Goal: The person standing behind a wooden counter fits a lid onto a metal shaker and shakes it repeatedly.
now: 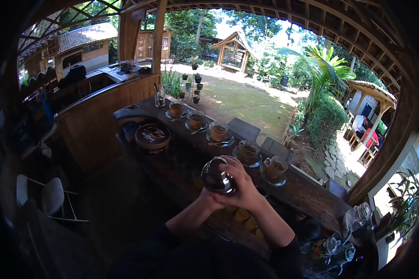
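Note:
A dark, shiny rounded jar or glass point(215, 176) is held between both hands, above the near side of the wooden counter point(302, 195). My right hand point(242, 183) wraps its right side, fingers over the top. Under its base is my left hand point(210, 201), closed against it and partly hidden by the right. Just beyond, glass cups of brown drink on saucers stand in a row: one point(275, 167) to the right, another point(247, 151) behind, then a third point(218, 131), with more cups point(196, 120) farther left. What the jar contains is too dark to tell.
A round labelled tub point(152, 137) sits on the counter at left, near a glass with utensils point(159, 96). Glass jars point(356, 216) and pitchers point(333, 244) stand at lower right. Yellow round items point(242, 215) lie below my hands. A white chair point(53, 196) is at left; people point(359, 124) sit far right.

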### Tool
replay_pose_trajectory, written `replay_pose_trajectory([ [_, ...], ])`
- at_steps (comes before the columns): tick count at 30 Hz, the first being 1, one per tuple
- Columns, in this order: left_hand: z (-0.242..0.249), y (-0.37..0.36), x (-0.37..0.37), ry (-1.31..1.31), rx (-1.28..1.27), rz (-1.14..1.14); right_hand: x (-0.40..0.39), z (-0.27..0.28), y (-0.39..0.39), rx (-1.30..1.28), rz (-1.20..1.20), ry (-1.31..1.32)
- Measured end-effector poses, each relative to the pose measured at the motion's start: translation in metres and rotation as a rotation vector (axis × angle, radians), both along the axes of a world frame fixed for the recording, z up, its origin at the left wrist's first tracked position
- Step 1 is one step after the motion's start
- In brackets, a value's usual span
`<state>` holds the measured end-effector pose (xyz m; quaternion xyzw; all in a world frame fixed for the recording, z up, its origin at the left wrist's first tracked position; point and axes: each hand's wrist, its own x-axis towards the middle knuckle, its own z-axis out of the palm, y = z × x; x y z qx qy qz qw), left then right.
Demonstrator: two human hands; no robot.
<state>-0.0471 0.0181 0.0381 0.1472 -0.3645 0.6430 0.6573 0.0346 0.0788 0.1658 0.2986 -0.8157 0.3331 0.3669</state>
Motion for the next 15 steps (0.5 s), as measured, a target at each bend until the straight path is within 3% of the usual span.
replay_pose_trajectory([
  [1, 0.015, -0.019, -0.002, 0.249, -0.406, 0.194, 0.000, 0.004, 0.002, -0.094, -0.080, -0.098],
  [2, 0.036, -0.011, 0.010, -0.044, -0.509, 0.413, 0.004, 0.011, -0.003, 0.073, -0.001, -0.018],
  [3, 0.007, 0.019, 0.001, -0.478, 0.067, -0.202, 0.015, 0.025, -0.016, 0.236, 0.076, 0.053],
  [5, 0.037, -0.022, -0.037, 0.490, -0.277, 0.285, 0.037, 0.042, -0.045, 0.541, 0.138, 0.289],
  [7, 0.077, -0.034, -0.036, 0.607, -0.092, 0.559, 0.037, 0.040, -0.055, 0.587, 0.203, 0.364],
  [9, 0.088, -0.044, -0.043, 0.600, -0.329, 0.544, 0.024, 0.035, -0.051, 0.497, 0.233, 0.453],
  [10, 0.097, -0.049, -0.044, 0.528, -0.536, 0.457, 0.007, 0.033, -0.046, 0.291, 0.258, 0.395],
  [11, 0.097, -0.060, -0.016, 0.612, -1.008, 0.935, -0.004, 0.024, -0.028, 0.234, 0.146, 0.165],
  [12, 0.086, -0.054, -0.018, 0.454, -1.083, 0.691, -0.027, 0.002, -0.017, 0.117, -0.023, 0.058],
  [13, 0.061, -0.043, -0.031, 0.295, -1.139, 0.445, -0.046, -0.024, -0.012, -0.272, -0.065, -0.048],
  [14, -0.033, -0.017, -0.073, 0.264, -0.334, 0.044, -0.047, -0.023, -0.015, -0.228, -0.029, -0.035],
  [15, 0.026, -0.033, -0.053, 0.290, -0.842, 0.489, -0.049, -0.013, -0.017, -0.175, 0.007, -0.013],
])
